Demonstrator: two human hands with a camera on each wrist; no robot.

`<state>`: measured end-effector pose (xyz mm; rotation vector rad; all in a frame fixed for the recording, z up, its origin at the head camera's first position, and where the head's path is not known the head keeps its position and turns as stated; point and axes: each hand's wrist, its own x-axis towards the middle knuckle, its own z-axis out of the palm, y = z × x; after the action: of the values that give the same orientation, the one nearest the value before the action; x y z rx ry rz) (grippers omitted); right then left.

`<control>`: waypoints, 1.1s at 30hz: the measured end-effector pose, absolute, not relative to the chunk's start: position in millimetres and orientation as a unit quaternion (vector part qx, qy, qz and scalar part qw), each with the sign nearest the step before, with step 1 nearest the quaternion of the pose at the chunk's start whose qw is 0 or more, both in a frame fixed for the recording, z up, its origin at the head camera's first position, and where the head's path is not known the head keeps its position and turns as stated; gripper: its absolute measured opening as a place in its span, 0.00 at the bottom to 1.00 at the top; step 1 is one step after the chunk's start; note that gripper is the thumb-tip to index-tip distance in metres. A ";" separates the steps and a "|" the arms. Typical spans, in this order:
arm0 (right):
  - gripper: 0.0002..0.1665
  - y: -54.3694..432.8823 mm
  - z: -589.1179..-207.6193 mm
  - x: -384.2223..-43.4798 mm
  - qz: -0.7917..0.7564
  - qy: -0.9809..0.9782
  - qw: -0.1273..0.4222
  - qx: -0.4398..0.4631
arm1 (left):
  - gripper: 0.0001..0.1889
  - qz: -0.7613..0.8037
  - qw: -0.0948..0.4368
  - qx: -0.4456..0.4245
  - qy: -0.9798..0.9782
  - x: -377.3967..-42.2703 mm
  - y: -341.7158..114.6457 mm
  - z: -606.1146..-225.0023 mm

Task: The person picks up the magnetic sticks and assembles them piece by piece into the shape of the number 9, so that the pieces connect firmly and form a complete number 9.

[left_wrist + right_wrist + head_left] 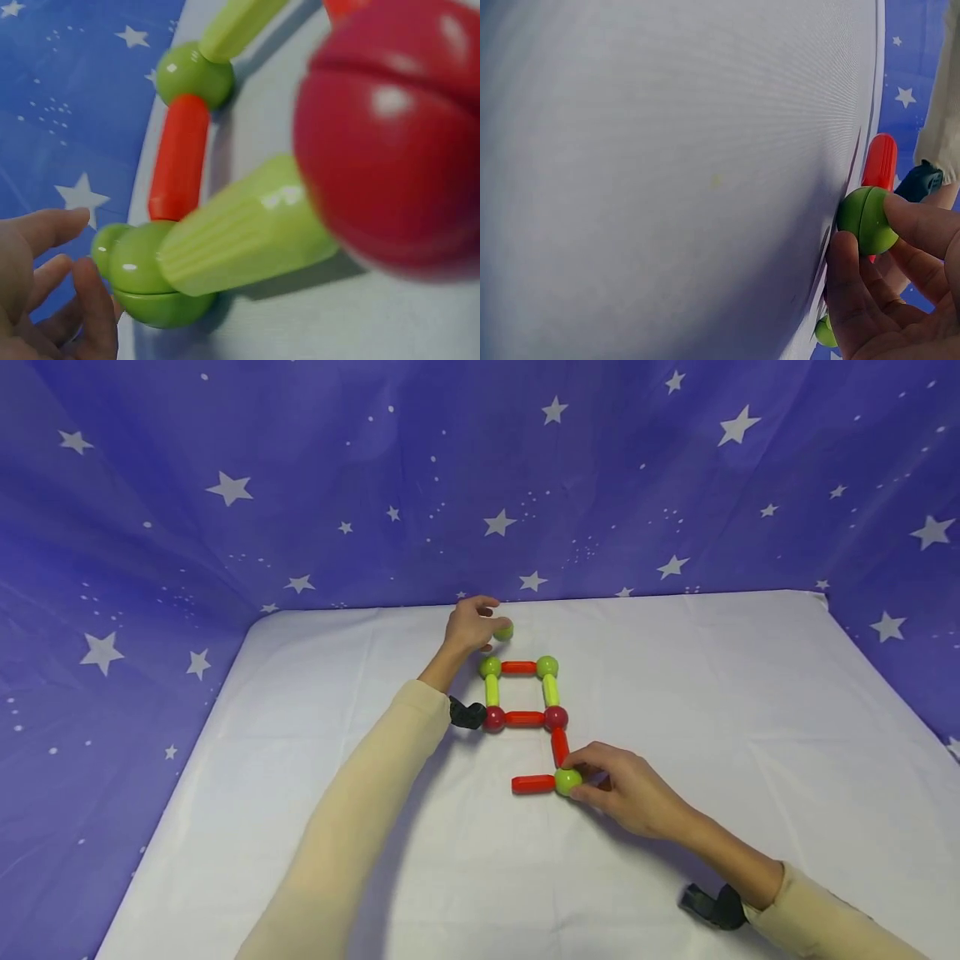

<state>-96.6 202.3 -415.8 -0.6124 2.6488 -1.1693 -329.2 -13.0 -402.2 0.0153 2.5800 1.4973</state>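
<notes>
My right hand (633, 789) pinches a green ball (567, 782) between thumb and fingers, seen also as the green ball (868, 220) in the right wrist view. A red stick (533, 784) points left from that ball; another red stick (560, 747) runs from it up to a red ball (556, 717). At the far side, my left hand (471, 625) is spread beside a loose green ball (505, 631), its thumb at the ball. In the left wrist view that loose ball (102, 246) is mostly hidden behind a nearer green ball (150, 274).
Beyond the red balls lies a square of sticks, with a green ball (547, 667) at its far right corner and a red ball (493, 719) at its near left. The white tabletop (712, 693) meets a blue starry cloth (375, 485) at the back.
</notes>
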 end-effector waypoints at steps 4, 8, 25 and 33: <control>0.18 203.0 -415.8 -96.5 -0.393 0.891 0.089 -0.208 | 0.26 0.495 0.102 0.030 0.863 -333.1 -12.1 -410.6; 0.19 202.4 -415.0 -97.4 -0.390 0.893 0.087 -0.209 | 0.25 0.488 0.111 0.056 0.864 -335.2 -14.0 -415.3; 0.19 201.6 -416.8 -96.8 -0.392 0.892 0.091 -0.207 | 0.22 0.493 0.082 0.055 0.864 -330.7 -16.6 -420.2; 0.18 200.5 -414.2 -97.3 -0.388 0.895 0.098 -0.198 | 0.23 0.537 0.081 0.074 0.837 -315.0 -20.7 -408.1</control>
<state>-97.3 200.5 -414.2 -0.5861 2.6482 -1.1476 -315.0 -20.7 -408.1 0.2200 2.5007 1.6039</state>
